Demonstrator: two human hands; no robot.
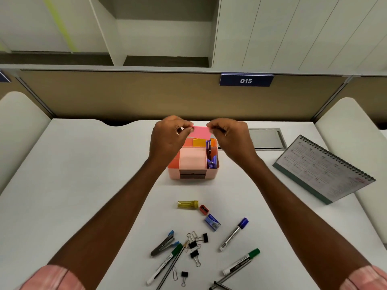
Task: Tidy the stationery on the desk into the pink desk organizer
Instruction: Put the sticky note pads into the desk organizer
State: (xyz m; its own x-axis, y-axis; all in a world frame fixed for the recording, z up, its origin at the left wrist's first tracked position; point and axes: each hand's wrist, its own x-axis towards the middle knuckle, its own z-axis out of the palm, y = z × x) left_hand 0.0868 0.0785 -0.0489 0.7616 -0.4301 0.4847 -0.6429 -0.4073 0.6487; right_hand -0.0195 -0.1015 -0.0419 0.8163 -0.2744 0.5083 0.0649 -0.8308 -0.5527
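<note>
White desk [83, 185], pink organizer [193, 171], calendar [322, 170], markers [233, 234], binder clips [194, 255]

The left hand [167, 139] covers the upper left corner of the pink desk organizer [193, 162]; the pink sticky note [200, 132] hides part of its back compartments; the purple items [210, 158] in its right slot are too blurred to identify; the black pens [219, 285] are cut off by the bottom edge; the desk calendar [322, 168] print is too small to read.
</note>
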